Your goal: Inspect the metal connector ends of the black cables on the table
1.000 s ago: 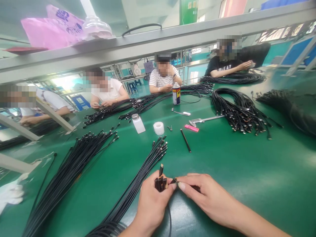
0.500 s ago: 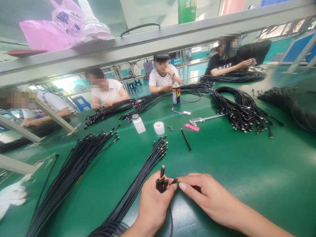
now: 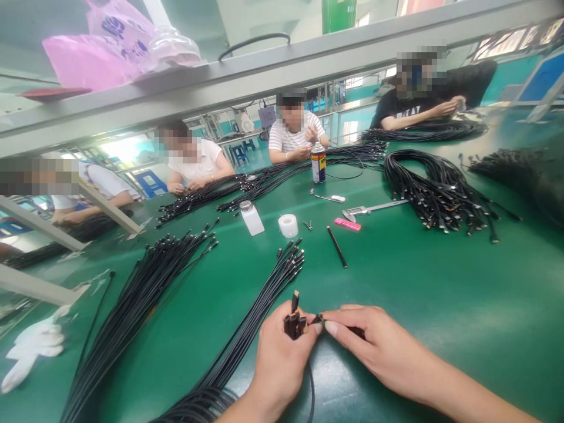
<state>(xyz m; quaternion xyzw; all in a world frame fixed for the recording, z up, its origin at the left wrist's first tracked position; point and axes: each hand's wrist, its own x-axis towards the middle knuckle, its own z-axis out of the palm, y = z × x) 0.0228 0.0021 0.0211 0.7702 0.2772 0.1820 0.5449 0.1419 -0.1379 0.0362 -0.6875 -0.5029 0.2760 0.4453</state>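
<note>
Left hand [image 3: 282, 370] sits at the lower middle of the frame, curled closed around a cluster of black connectors [image 3: 294, 325] that stand up above its fingers. Right hand [image 3: 379, 346] reaches in from the lower right, thumb and forefinger pinched on a small dark connector tip [image 3: 317, 320], just beside the left hand. Against a second earlier, the hands have barely moved; mainly the view has swung a little. A cable bundle [image 3: 251, 346] runs up from below the left hand across the green worktop [image 3: 440, 282]. Farther up lie a tape roll [image 3: 288, 225], a plastic bottle [image 3: 249, 218], a caliper [image 3: 374, 208] and a spray can [image 3: 318, 163], with a co-worker [image 3: 295, 138] in a striped shirt seated beyond.
</note>
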